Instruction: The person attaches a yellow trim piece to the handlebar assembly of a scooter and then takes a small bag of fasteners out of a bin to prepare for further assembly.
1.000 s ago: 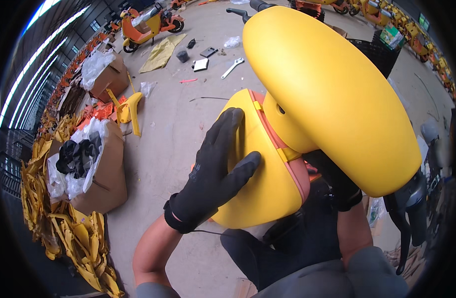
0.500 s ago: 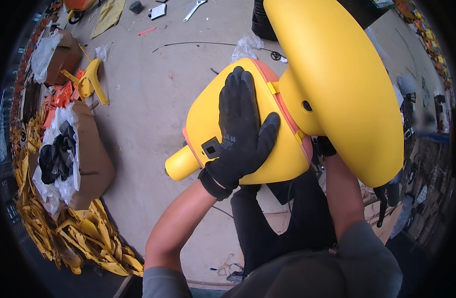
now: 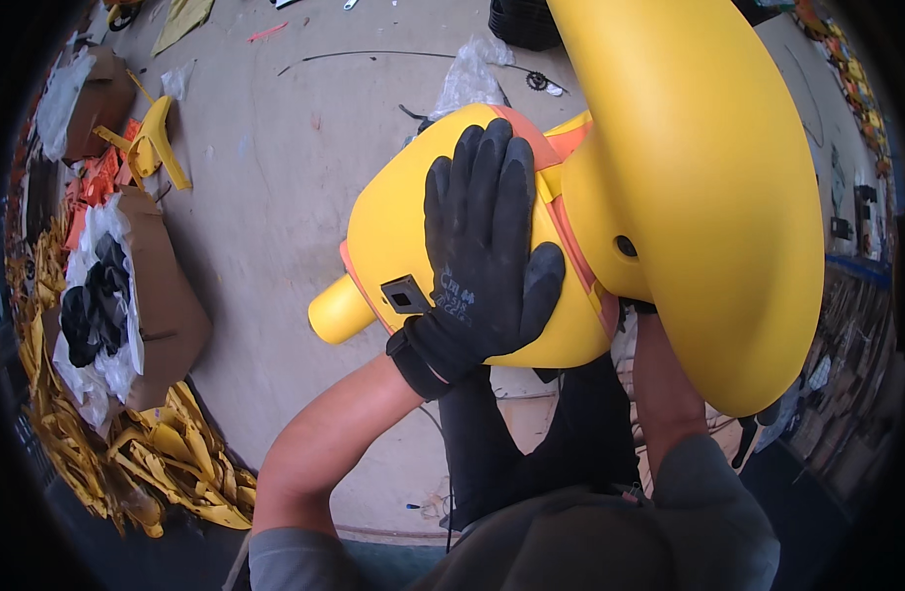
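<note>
Across the middle of the view is a large yellow plastic body with orange edging and a small square black fitting. A short yellow stub sticks out at its left end. On the right a big, smooth yellow curved shell joins it, with a dark round hole near the joint. My left hand, in a black glove, lies flat on top of the body, fingers stretched out and held nearly together. My right forearm reaches beneath the shell. That hand's fingers are hidden behind it.
At the left, an open cardboard box holds black items and clear plastic. Yellow plastic parts are piled below it, and a yellow frame piece lies above. A thin dark cable and crumpled clear plastic lie on the far floor.
The floor and boxes have shifted left and up in view. The yellow body has tilted slightly, and the shell sits a little lower and further right. My left hand stays flat on the body.
</note>
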The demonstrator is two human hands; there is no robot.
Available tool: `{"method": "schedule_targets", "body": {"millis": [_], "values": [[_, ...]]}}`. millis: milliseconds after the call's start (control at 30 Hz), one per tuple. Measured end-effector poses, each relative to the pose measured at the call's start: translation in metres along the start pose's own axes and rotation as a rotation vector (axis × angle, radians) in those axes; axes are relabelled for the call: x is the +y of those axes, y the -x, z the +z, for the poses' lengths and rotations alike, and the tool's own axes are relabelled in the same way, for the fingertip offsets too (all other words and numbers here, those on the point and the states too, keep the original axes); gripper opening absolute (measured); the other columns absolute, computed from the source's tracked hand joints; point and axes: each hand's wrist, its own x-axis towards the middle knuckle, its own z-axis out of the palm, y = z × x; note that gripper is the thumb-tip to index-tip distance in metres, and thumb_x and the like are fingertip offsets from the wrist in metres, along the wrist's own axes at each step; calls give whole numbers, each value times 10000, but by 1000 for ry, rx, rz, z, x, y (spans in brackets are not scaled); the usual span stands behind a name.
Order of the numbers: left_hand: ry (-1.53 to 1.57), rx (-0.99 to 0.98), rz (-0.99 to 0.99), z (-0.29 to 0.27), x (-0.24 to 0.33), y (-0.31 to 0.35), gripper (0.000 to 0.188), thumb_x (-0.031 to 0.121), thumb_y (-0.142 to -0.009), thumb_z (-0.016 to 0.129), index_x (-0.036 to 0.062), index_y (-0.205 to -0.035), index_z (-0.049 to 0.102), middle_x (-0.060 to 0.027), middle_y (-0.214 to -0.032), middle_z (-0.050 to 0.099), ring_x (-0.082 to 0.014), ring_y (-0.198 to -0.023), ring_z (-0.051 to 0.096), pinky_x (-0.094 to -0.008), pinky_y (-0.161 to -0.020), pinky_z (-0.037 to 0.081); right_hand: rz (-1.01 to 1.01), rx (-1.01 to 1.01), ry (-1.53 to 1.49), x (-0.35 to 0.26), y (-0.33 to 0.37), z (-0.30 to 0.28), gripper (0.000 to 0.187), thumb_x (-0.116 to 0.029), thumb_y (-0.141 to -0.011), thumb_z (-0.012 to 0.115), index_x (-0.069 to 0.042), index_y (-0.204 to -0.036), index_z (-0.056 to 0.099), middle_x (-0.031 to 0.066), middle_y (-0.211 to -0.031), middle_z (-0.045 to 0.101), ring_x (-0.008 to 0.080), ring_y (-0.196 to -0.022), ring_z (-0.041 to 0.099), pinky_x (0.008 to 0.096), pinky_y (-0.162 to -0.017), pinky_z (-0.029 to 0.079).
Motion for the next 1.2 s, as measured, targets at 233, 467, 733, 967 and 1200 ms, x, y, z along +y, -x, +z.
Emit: {"method": "schedule_targets", "body": {"millis": [233, 467, 733, 967, 1200], "values": [[-58, 7, 45, 1, -5, 0, 616, 282, -855, 448, -63, -1357, 359, -259, -1416, 344, -425, -1345, 278, -560, -1090, 157, 0, 1, -30, 0, -4, 1, 370, -135, -816, 629, -22, -1164, 569, 107, -1079, 621, 251, -1017, 573, 365, -888, 443], [-26, 7, 26, -1, -4, -5, 646, 312, -872, 479, -70, -1372, 333, -284, -1428, 306, -433, -1344, 268, -551, -1096, 152, -21, 3, -68, 12, -29, -3, 367, -143, -832, 613, -23, -1175, 563, 100, -1087, 619, 241, -1024, 569, 361, -895, 439], [-73, -4, -125, 8, 13, 66, 789, 452, -872, 477, -74, -1408, 236, -331, -1441, 225, -486, -1333, 245, -577, -1073, 179, -19, -6, -75, 21, -34, 1, 364, -152, -849, 594, -24, -1188, 556, 92, -1097, 615, 231, -1033, 564, 355, -903, 435], [-93, 117, -139, 24, 15, 69, 763, 469, -894, 412, -86, -1392, 248, -343, -1427, 243, -515, -1311, 261, -602, -1053, 179, -6, -11, -75, 23, -15, 1, 362, -160, -865, 577, -25, -1199, 550, 85, -1106, 613, 221, -1040, 560, 350, -910, 431], [-97, 114, -125, 21, 14, 69, 766, 475, -893, 419, -90, -1385, 260, -344, -1423, 249, -514, -1309, 263, -600, -1053, 180, -1, -17, -82, 24, -7, -1, 360, -168, -880, 561, -26, -1210, 544, 78, -1115, 610, 211, -1047, 555, 346, -917, 427]]}}
